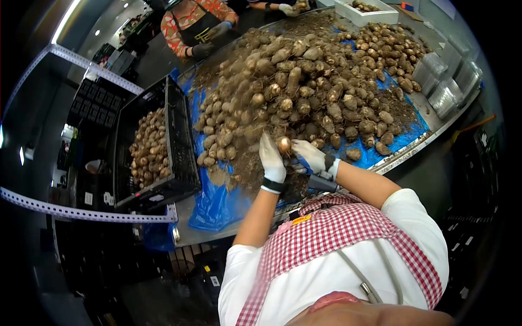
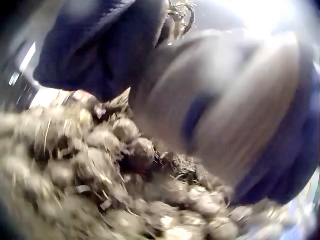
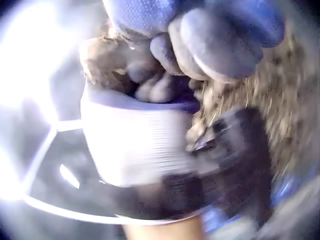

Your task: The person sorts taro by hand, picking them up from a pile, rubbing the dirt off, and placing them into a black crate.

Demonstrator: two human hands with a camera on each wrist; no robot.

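A brown tuber with a pale end (image 1: 284,144) is between two gloved hands, over the near edge of a heap of soil-covered tubers (image 1: 293,81). Beside it the left hand (image 1: 272,160) holds its fingers extended and together. From the other side the right hand (image 1: 309,156) grips the tuber; the right wrist view shows the fingers of the right hand (image 3: 200,45) curled by a brown lump (image 3: 105,60). Motion blurs the left hand (image 2: 215,95) in the left wrist view, above loose tubers (image 2: 125,130) and roots. Part of the grip is hidden by the gloves.
A black crate (image 1: 185,146) of tubers stands at the left. Blue sheeting (image 1: 215,204) lies under the heap. Clear plastic containers (image 1: 448,95) and a white box (image 1: 356,15) are at the back right. Across the table stands a person in an apron (image 1: 190,24).
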